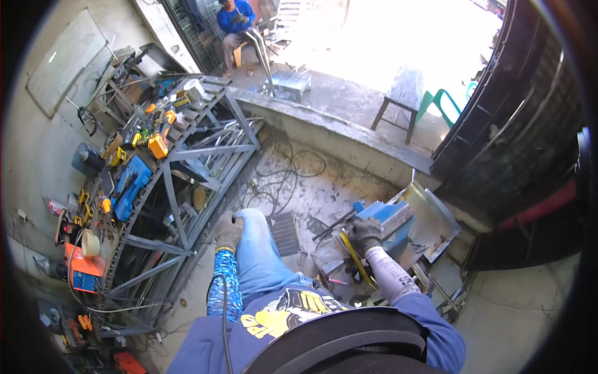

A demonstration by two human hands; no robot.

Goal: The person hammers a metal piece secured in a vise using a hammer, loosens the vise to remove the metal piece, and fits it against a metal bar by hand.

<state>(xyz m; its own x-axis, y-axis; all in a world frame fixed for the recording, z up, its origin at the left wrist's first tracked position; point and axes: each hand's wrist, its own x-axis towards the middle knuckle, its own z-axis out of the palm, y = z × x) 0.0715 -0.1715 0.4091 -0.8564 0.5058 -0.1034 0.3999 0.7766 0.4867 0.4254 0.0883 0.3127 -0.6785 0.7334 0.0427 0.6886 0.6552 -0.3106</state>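
Note:
My left hand point(229, 231), in a grey knit glove, rests beside my bent knee point(252, 224) with its fingers curled; anything inside them is hidden. A black cable point(224, 324) runs along that forearm. My right hand point(364, 235), in a darker grey glove, is closed beside a blue metal machine like a bench vise point(391, 218). What its fingers grip cannot be made out. Next to that wrist slants a long yellow bar-like piece point(356, 258). From the blue machine a dark rod point(334, 224) sticks out to the left.
A metal-framed workbench point(177, 206) on the left carries a blue tool case point(132, 187), yellow power tools point(159, 142) and an orange machine point(85, 269). Cables point(288, 177) coil on the floor near a ribbed dark plate point(284, 234). Beyond a low wall point(324, 131) sits another person point(235, 25) near a bench point(403, 90).

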